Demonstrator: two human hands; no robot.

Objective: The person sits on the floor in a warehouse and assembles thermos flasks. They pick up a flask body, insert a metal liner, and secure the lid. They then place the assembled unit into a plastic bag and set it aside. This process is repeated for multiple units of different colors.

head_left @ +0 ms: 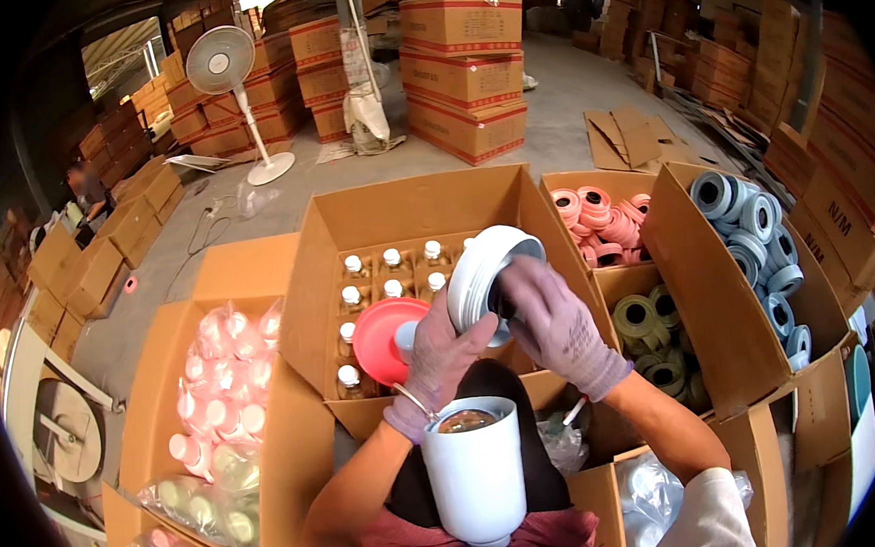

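Observation:
Both my hands wear thin, pale purple gloves. Between them, above the middle box, is a light blue threaded ring [472,268] with a dark inner opening. My left hand [438,359] grips the ring's lower left side. On its right side, my right hand [564,334] has its fingers bent into the opening; they are partly blurred. A light blue flask body [475,482] stands upright between my thighs, its open top showing a shiny brownish inside. Beside my left hand is a round coral-pink disc [377,345] with a small light blue piece at its middle.
The middle cardboard box [394,211] holds several white-capped bottles [392,259]. To the right, boxes hold pink rings [605,225], olive-green rings [641,326] and blue rings [755,219]. Bagged pink parts [228,377] fill the left box. Farther off stand a fan [222,61] and stacked cartons [464,76].

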